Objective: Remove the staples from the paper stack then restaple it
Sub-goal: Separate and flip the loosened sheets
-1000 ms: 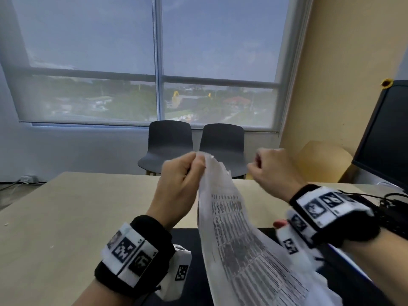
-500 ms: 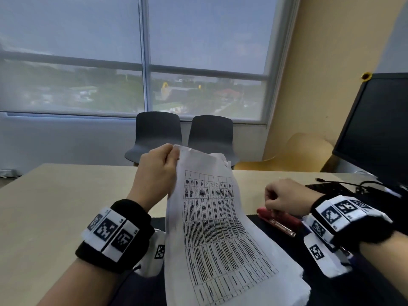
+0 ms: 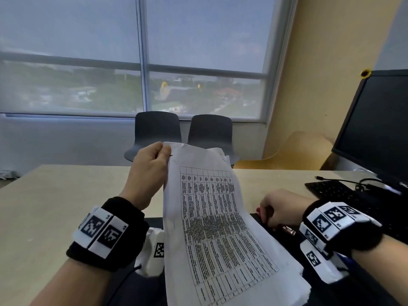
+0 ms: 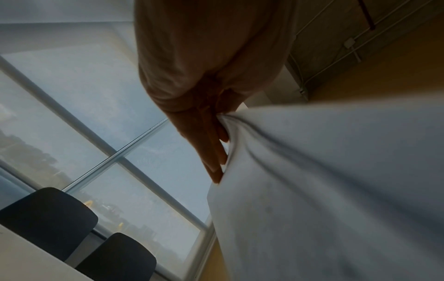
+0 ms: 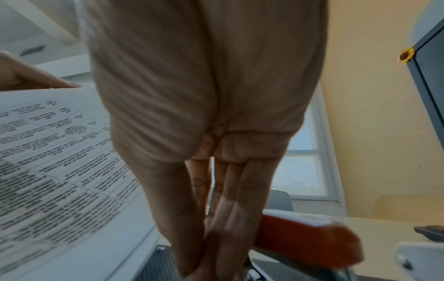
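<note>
Table (image 3: 55,206): bore a dark mat, keyboard (image 3: 335,191) and monitor (image 3: 382,129) at right.
Paper stack (image 3: 212,217): held up off the table by its top left corner, long axis running from that corner down toward the body, lower end sagging over the mat.
Left hand (image 3: 150,171): pinched that corner, thumb in front, fingers (image 4: 213,152) behind.
Right hand (image 3: 280,208): nearer the stapler, down on it, fingers (image 5: 230,218) curled over the body.
Red stapler (image 5: 307,237): lay just right of the stack's lower half, well below the pinched corner.
Views: head view almost hid the stapler; right wrist view showed it; the left wrist view alone showed the sheets' backs bunched at the fingers.
Staple: a small dark mark by the thumb, too small to identify.
</note>
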{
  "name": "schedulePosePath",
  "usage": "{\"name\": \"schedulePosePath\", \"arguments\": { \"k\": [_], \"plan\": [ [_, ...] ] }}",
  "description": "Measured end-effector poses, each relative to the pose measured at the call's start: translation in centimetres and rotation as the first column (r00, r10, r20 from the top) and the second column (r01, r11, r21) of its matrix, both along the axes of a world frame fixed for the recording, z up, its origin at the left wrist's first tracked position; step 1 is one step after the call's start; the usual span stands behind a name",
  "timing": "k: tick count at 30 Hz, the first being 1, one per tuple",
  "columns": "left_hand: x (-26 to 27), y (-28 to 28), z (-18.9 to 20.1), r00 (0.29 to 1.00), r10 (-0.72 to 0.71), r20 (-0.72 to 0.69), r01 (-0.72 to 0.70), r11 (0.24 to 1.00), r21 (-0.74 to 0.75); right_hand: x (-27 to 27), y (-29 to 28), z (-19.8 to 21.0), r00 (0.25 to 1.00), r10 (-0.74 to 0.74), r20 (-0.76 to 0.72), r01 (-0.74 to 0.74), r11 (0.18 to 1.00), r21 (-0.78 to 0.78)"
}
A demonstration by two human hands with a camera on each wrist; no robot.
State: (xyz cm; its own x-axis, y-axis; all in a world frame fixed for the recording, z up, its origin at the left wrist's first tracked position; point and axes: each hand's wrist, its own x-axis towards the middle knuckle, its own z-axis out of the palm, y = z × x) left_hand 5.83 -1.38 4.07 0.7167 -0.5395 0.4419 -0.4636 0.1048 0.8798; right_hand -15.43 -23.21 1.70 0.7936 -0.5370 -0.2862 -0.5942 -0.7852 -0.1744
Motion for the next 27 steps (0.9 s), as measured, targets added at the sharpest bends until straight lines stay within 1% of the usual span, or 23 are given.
{"name": "schedulePosePath", "arguments": {
  "k": [4, 10, 13, 15, 16, 18, 19, 20, 21, 23, 25, 27],
  "plan": [
    [0.1, -0.1, 0.0, 0.999, 0.014, -0.036, -0.015, 1.000, -0.023, -0.1, 0.0, -0.1, 1.000, -0.012, 0.005, 0.012, 1.000, 0.001],
    [0.2, 0.2, 0.5, 0.999, 0.024, -0.048, -0.026, 0.999, -0.043, -0.4, -0.3, 0.6, 0.998, -0.059, 0.009, 0.058, 0.996, 0.074],
    [0.3, 0.6, 0.8, 0.999, 0.030, -0.038, -0.032, 0.998, -0.056, -0.5, -0.5, 1.1, 0.995, -0.051, 0.089, 0.044, 0.996, 0.079],
    [0.2, 0.9, 1.2, 0.998, 0.004, -0.058, -0.008, 0.997, -0.070, -0.4, -0.6, 1.3, 0.984, -0.040, 0.173, 0.026, 0.996, 0.085],
    [0.2, 1.0, 1.3, 0.997, -0.017, -0.074, 0.011, 0.997, -0.079, -0.4, -0.5, 1.5, 0.976, -0.032, 0.213, 0.019, 0.998, 0.061],
    [-0.1, 1.2, 1.7, 0.992, -0.066, -0.106, 0.056, 0.994, -0.098, 0.0, -0.4, 1.6, 0.953, 0.012, 0.302, 0.000, 0.999, -0.039],
    [-0.3, 1.4, 1.9, 0.988, -0.095, -0.118, 0.082, 0.990, -0.113, 0.3, -0.4, 1.5, 0.938, 0.014, 0.346, -0.005, 1.000, -0.027],
    [-0.4, 1.5, 2.1, 0.983, -0.130, -0.128, 0.112, 0.984, -0.135, 0.6, -0.3, 1.3, 0.920, -0.016, 0.392, -0.007, 0.998, 0.058],
    [-0.5, 1.6, 2.2, 0.976, -0.169, -0.139, 0.146, 0.976, -0.163, 1.1, -0.1, 1.1, 0.899, -0.081, 0.431, -0.008, 0.980, 0.201],
    [-0.7, 1.7, 2.3, 0.957, -0.248, -0.153, 0.211, 0.951, -0.225, 1.9, -0.1, 0.7, 0.853, -0.206, 0.480, -0.057, 0.876, 0.478],
    [-0.7, 1.7, 2.1, 0.945, -0.289, -0.151, 0.242, 0.932, -0.270, 2.6, 0.2, 0.4, 0.816, -0.288, 0.500, -0.128, 0.755, 0.643],
    [-0.5, 1.8, 1.9, 0.945, -0.289, -0.156, 0.235, 0.927, -0.291, 3.2, 0.4, 0.5, 0.773, -0.366, 0.519, -0.235, 0.594, 0.769]
  ]
}}
